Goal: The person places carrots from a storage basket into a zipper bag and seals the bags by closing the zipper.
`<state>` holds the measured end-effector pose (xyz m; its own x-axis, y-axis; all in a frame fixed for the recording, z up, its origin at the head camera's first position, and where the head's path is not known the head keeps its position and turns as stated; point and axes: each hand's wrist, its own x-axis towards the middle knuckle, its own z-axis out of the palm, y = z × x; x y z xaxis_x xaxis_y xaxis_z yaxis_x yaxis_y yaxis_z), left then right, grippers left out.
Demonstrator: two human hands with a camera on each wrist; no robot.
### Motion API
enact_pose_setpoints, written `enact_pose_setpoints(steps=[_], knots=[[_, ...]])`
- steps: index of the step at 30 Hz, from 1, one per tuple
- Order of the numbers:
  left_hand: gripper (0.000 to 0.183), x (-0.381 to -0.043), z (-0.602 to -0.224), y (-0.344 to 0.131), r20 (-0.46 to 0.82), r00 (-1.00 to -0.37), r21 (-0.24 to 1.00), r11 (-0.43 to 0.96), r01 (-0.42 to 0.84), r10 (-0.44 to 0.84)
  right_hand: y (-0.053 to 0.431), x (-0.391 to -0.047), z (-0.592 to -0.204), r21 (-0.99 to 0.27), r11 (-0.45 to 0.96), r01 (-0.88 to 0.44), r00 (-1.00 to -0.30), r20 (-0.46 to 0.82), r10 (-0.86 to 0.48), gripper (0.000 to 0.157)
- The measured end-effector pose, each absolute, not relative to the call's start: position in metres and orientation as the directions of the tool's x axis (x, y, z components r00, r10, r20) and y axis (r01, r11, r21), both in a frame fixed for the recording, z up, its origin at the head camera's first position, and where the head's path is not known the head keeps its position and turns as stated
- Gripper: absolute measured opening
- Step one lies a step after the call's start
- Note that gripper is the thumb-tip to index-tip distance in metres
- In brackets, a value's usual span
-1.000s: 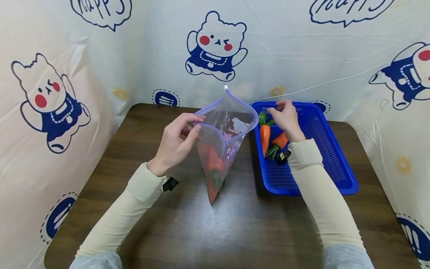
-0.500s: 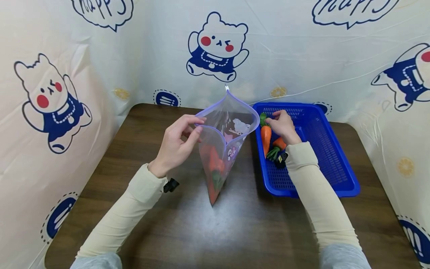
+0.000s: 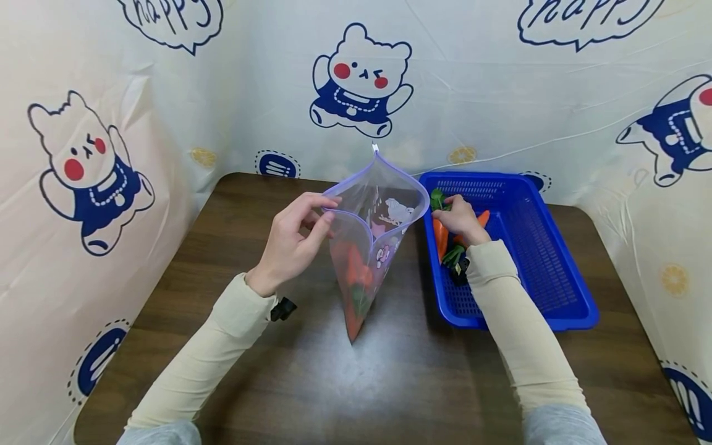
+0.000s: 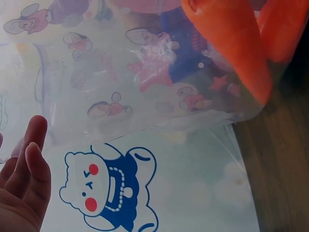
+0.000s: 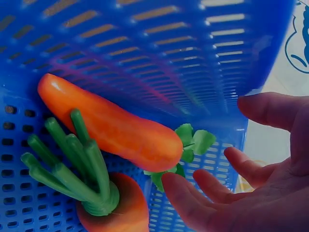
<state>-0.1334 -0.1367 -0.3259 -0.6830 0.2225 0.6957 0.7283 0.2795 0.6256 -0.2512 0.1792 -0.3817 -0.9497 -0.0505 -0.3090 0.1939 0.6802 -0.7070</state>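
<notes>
My left hand (image 3: 295, 244) pinches the near rim of a clear zip bag (image 3: 400, 179) with a purple edge, holding its mouth wide. The bag stands upright, printed with cartoon figures, with orange carrots (image 4: 236, 50) showing through its lower part. Inside the blue basket (image 3: 578, 309), my right hand (image 3: 464, 221) is by the leafy top of a carrot (image 5: 116, 125). The right wrist view shows its fingers spread beside the leaves (image 5: 198, 142), not closed round them. Another carrot (image 5: 128, 203), with thick green stem stubs, lies alongside, partly hidden by the right hand in the head view.
The basket stands at the right of the dark wooden table (image 3: 311, 395), just right of the bag. Behind the table hangs a white cloth (image 3: 473, 80) printed with bears. Dark wrist cameras (image 3: 283, 309) sit at both cuffs.
My right hand has come down and slightly left into the basket, from above the carrots to the leafy carrot's top. The left hand and the bag stay nearly still.
</notes>
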Motion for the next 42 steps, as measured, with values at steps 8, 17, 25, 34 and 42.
enact_pose_setpoints(steps=[8, 17, 25, 34, 42], knots=[[0.02, -0.134, -0.326, -0.136, 0.706, -0.672, 0.616, 0.276, 0.738, 0.224, 0.178, -0.252, -0.385, -0.703, 0.682, 0.2, -0.949, -0.312, -0.043, 0.06], [0.02, -0.134, -0.328, -0.137, 0.704, -0.674, 0.621, 0.267, 0.737, 0.225, 0.18, -0.254, -0.393, -0.669, 0.727, 0.155, -0.95, -0.302, -0.075, 0.058], [0.02, -0.134, -0.328, -0.138, 0.699, -0.678, 0.623, 0.273, 0.733, 0.228, 0.179, -0.256, -0.398, -0.631, 0.767, 0.12, -0.953, -0.289, -0.089, 0.061], [0.019, -0.133, -0.327, -0.139, 0.704, -0.672, 0.614, 0.277, 0.739, 0.231, 0.179, -0.261, -0.405, -0.601, 0.794, 0.087, -0.945, -0.302, -0.126, 0.062], [0.019, -0.133, -0.327, -0.14, 0.701, -0.675, 0.619, 0.275, 0.736, 0.229, 0.178, -0.258, -0.406, -0.589, 0.8, 0.117, -0.936, -0.335, -0.11, 0.059]])
